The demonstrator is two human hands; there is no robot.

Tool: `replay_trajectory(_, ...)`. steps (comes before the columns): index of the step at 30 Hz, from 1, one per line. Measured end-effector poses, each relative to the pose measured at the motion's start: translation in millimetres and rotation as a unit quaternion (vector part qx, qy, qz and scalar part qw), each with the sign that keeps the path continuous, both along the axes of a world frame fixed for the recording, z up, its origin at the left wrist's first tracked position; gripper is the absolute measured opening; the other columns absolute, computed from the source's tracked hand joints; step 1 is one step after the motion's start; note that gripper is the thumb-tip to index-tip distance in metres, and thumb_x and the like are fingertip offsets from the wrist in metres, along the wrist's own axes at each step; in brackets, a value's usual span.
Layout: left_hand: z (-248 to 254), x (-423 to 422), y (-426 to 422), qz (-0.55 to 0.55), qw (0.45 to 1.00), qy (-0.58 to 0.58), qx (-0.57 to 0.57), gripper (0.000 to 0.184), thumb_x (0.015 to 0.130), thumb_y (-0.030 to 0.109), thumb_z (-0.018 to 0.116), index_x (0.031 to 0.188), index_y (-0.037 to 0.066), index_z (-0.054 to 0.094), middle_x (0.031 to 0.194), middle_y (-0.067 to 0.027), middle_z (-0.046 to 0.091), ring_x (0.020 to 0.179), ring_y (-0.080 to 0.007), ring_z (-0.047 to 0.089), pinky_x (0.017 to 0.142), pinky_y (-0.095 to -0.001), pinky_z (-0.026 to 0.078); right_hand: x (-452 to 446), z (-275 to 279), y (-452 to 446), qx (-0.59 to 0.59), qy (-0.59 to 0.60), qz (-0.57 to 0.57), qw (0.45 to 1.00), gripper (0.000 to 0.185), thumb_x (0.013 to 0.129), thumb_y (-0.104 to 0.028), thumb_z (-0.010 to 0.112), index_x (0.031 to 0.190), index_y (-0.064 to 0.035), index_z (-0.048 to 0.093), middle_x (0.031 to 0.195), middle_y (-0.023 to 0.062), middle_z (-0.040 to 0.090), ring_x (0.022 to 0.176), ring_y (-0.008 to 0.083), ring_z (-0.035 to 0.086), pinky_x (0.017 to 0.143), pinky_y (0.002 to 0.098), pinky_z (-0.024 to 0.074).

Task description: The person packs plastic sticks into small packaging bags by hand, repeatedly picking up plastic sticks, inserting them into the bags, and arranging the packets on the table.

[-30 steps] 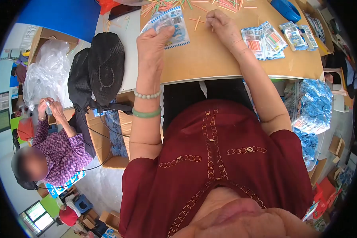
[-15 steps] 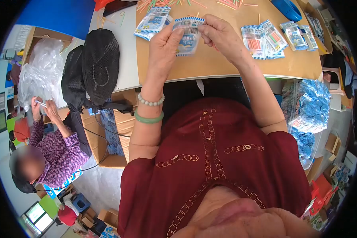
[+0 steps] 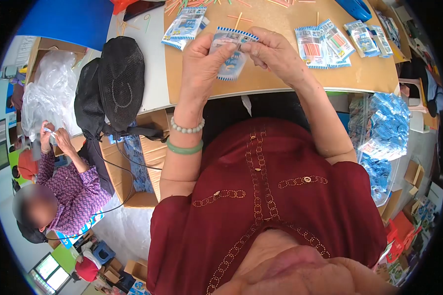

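Both hands are raised over the tan board at the near side of the table. My left hand (image 3: 202,61) grips a small blue-and-white printed packet (image 3: 231,68) by its left side, thumb across its front. My right hand (image 3: 278,55) pinches the packet's upper right edge between thumb and fingers. The packet's top edge is bent where the fingers meet, and its lower part hangs free. A thin yellowish stick (image 3: 238,20) shows just above it; I cannot tell whether it touches the packet. Left of my hands lie similar packets (image 3: 186,24), and more packets (image 3: 325,46) with pink sticks lie to the right.
Loose pink and green sticks (image 3: 226,6) are scattered at the back. Folded packets (image 3: 366,39) and a blue ring-shaped object (image 3: 355,9) are at the right. A black mesh bag (image 3: 123,73) stands left. Below right, a clear bin (image 3: 386,128) holds blue packets. Another person (image 3: 74,196) sits left.
The packet has come slightly lower and its top edge is more bent. My right hand has shifted its pinch along the top. The whole view has moved a little.
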State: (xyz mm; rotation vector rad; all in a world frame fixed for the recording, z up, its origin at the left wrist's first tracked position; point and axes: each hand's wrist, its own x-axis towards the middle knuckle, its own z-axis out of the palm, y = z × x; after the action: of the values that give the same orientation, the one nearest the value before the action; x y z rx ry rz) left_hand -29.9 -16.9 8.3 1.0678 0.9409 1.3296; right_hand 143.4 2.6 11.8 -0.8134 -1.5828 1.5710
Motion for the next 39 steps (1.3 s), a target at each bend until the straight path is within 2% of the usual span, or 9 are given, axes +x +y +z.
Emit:
replay_trajectory(6, -3, -17, -1, -0.078, 0.993, 0.080, -0.025, 0.008, 0.080, 0.006, 0.070, 0.085, 0.000, 0.066, 0.075, -0.0007, 0.064, 0.065, -0.0038, 0.055, 0.058, -0.0181, 0.043, 4, -2, -1, -0.019, -0.031, 0.015, 0.999, 0.019, 0.089, -0.026, 0.060, 0.089, -0.0067, 0.057, 0.060, -0.0066, 0.040, 0.054, 0.0023, 0.036, 0.048, 0.0184, 0.0295)
replay_trajectory(14, -10, -10, -3, -0.058, 0.998, 0.030, 0.009, 0.009, 0.082, 0.006, 0.068, 0.086, -0.001, 0.065, 0.072, 0.0028, 0.060, 0.066, -0.0023, 0.050, 0.058, -0.0179, 0.040, -1, 7, -6, -0.049, -0.014, 0.009, 0.999, 0.015, 0.089, -0.022, 0.060, 0.090, -0.0072, 0.059, 0.061, -0.0069, 0.041, 0.053, 0.0019, 0.035, 0.047, 0.0182, 0.0287)
replay_trajectory(22, -14, 4, -14, 0.014, 0.995, 0.083, 0.057, 0.007, 0.083, 0.007, 0.067, 0.086, 0.000, 0.065, 0.070, 0.0057, 0.055, 0.064, -0.0022, 0.045, 0.056, -0.0190, 0.038, -1, -17, -6, -0.006, 0.046, -0.053, 0.998, 0.011, 0.090, -0.017, 0.057, 0.092, -0.0059, 0.058, 0.063, -0.0057, 0.044, 0.052, 0.0016, 0.036, 0.046, 0.0169, 0.0285)
replay_trajectory(26, -17, 2, -15, 0.048, 0.986, 0.151, 0.053, 0.009, 0.085, 0.007, 0.065, 0.085, -0.001, 0.064, 0.072, 0.0073, 0.053, 0.065, -0.0015, 0.042, 0.054, -0.0198, 0.037, 0, -13, -10, -0.009, 0.038, -0.076, 0.996, 0.010, 0.090, -0.015, 0.056, 0.091, -0.0051, 0.057, 0.064, -0.0046, 0.046, 0.055, 0.0026, 0.040, 0.048, 0.0181, 0.0330)
replay_trajectory(30, -19, -4, -16, 0.064, 0.978, 0.190, 0.060, 0.010, 0.085, 0.008, 0.064, 0.086, -0.002, 0.064, 0.070, 0.0031, 0.056, 0.063, -0.0048, 0.045, 0.055, -0.0222, 0.039, 18, -5, 3, -0.009, 0.010, -0.166, 0.986, 0.010, 0.090, -0.013, 0.055, 0.092, -0.0037, 0.056, 0.067, -0.0018, 0.048, 0.061, 0.0068, 0.046, 0.055, 0.0225, 0.0404)
replay_trajectory(33, -22, 1, -13, 0.095, 0.933, 0.324, 0.128, 0.009, 0.084, 0.008, 0.064, 0.088, -0.001, 0.064, 0.068, -0.0050, 0.056, 0.060, -0.0113, 0.048, 0.055, -0.0251, 0.040, 25, 20, 7, 0.025, 0.065, -0.224, 0.972, 0.012, 0.092, -0.019, 0.056, 0.091, -0.0086, 0.050, 0.070, 0.0000, 0.053, 0.061, 0.0095, 0.052, 0.057, 0.0232, 0.0447)
replay_trajectory(34, -24, 3, -13, 0.092, 0.934, 0.321, 0.128, 0.009, 0.084, 0.008, 0.064, 0.088, -0.001, 0.064, 0.068, -0.0050, 0.056, 0.060, -0.0113, 0.048, 0.055, -0.0251, 0.040, 25, 11, 10, 0.024, 0.062, -0.227, 0.972, 0.012, 0.092, -0.019, 0.056, 0.091, -0.0086, 0.050, 0.070, 0.0000, 0.053, 0.061, 0.0095, 0.052, 0.057, 0.0232, 0.0447)
replay_trajectory(37, -30, 6, -9, 0.118, 0.934, 0.298, 0.159, 0.010, 0.084, 0.009, 0.063, 0.089, 0.000, 0.063, 0.070, -0.0110, 0.056, 0.058, -0.0173, 0.050, 0.056, -0.0271, 0.041, 14, -37, 28, 0.276, -0.151, -0.257, 0.914, 0.011, 0.090, -0.012, 0.055, 0.094, -0.0022, 0.054, 0.071, 0.0012, 0.051, 0.068, 0.0112, 0.052, 0.063, 0.0276, 0.0449)
replay_trajectory(39, -24, 2, -10, 0.116, 0.932, 0.310, 0.148, 0.010, 0.085, 0.009, 0.063, 0.089, 0.000, 0.063, 0.069, -0.0103, 0.056, 0.059, -0.0160, 0.050, 0.056, -0.0269, 0.040, 6, -45, 18, 0.264, -0.171, -0.241, 0.918, 0.011, 0.089, -0.011, 0.055, 0.095, -0.0023, 0.053, 0.073, 0.0019, 0.052, 0.069, 0.0118, 0.053, 0.064, 0.0279, 0.0451)
